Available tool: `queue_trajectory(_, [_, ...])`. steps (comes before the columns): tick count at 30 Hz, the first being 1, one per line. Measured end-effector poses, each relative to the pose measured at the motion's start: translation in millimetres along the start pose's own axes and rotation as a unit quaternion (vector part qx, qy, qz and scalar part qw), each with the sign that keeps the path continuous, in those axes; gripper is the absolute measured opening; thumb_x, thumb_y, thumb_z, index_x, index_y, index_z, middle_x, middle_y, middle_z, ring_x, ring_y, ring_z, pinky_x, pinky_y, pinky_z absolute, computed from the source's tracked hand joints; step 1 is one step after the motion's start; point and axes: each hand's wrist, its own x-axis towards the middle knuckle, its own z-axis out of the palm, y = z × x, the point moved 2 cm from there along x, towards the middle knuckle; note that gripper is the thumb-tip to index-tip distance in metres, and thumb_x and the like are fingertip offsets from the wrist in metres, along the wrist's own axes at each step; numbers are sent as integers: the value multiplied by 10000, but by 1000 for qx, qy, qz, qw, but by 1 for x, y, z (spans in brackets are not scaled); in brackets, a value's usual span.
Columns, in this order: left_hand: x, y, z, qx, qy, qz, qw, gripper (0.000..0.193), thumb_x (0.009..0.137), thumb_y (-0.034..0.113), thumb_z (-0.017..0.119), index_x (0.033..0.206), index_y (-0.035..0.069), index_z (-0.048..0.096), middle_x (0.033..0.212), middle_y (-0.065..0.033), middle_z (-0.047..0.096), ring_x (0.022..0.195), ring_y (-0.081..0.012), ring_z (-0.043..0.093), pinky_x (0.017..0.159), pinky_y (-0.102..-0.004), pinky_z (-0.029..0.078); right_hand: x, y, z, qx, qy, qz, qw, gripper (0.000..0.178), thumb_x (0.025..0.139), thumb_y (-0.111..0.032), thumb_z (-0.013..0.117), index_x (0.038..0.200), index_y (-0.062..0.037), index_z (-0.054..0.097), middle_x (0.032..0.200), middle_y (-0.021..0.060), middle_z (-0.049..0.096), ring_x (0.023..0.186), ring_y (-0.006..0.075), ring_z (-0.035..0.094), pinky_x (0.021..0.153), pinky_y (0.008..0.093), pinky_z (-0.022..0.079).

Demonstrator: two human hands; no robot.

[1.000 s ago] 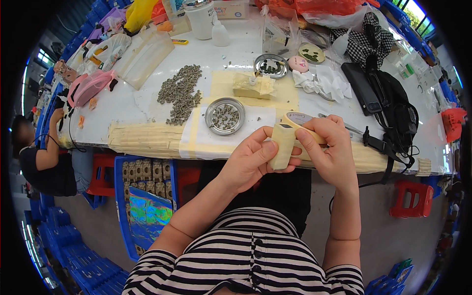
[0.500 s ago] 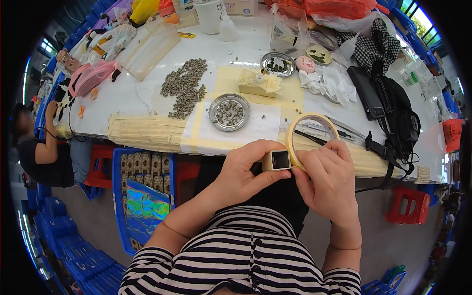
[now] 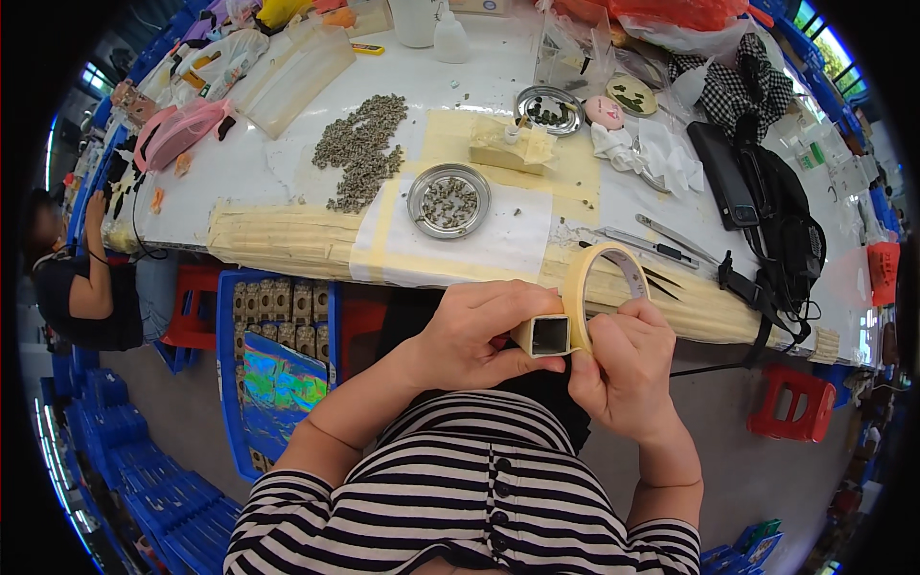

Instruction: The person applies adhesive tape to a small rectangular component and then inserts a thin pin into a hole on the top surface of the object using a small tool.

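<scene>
My left hand is closed around a short square tube, pale-sided with a dark hollow end turned up toward me. In my right hand is a roll of cream masking tape, gripped by its lower rim with fingers through the ring. The roll stands right against the tube's right side, and a strip of tape seems to run between them. Both hands are in front of the table's near edge. Beyond them, a round metal dish of small grey pieces sits on white paper.
A heap of small grey pieces lies behind the dish. Tweezers and a utility knife lie at right, near a black bag. A blue crate stands below the table at left; another person sits far left.
My right hand and the tape roll have shifted slightly down, and the right fingers have curled tighter around the roll. The left hand still holds the tube. The whole view has shifted a little.
</scene>
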Motion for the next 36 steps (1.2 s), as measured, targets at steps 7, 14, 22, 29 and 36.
queue_trajectory(7, [-8, -10, 2, -379, 17, -192, 905, 419, 967, 343, 617, 1182, -11, 551, 1030, -169, 689, 979, -265, 693, 946, -464, 544, -1, 39, -49, -61, 118, 149, 980, 156, 927, -122, 534, 835, -6, 584, 666, 100, 523, 666, 280, 465, 660, 368, 386])
queue_trajectory(14, [6, -18, 35, -682, 71, -289, 668, 447, 1064, 400, 354, 1282, 31, 480, 1023, -125, 594, 978, -232, 626, 1077, -548, 416, -5, 100, -54, -366, 78, 119, 919, 160, 928, -157, 599, 891, -3, 622, 824, 132, 571, 799, 327, 545, 752, 419, 423])
queue_trajectory(22, [14, -18, 30, -515, 89, -299, 799, 229, 1015, 282, 469, 918, 85, 534, 701, -24, 546, 633, -125, 541, 830, -381, 515, -2, 72, -51, -328, 186, 56, 924, 136, 865, -100, 675, 973, -18, 685, 827, 78, 578, 806, 275, 548, 768, 388, 422])
queue_trajectory(29, [17, -11, 29, -213, 90, -219, 948, 126, 877, 54, 658, 909, 46, 536, 728, -17, 553, 664, -124, 531, 832, -350, 489, -17, -24, -64, 343, 138, -182, 911, 194, 899, -226, 704, 806, -73, 630, 768, 26, 666, 737, 149, 605, 718, 313, 466])
queue_trajectory(36, [13, -7, 16, -74, 73, -55, 993, 296, 805, 92, 741, 1010, 37, 534, 849, -53, 568, 780, -184, 540, 841, -381, 471, 4, -87, -70, 654, 83, -157, 736, 43, 867, -64, 716, 890, -71, 681, 895, 89, 645, 801, 206, 622, 714, 295, 557])
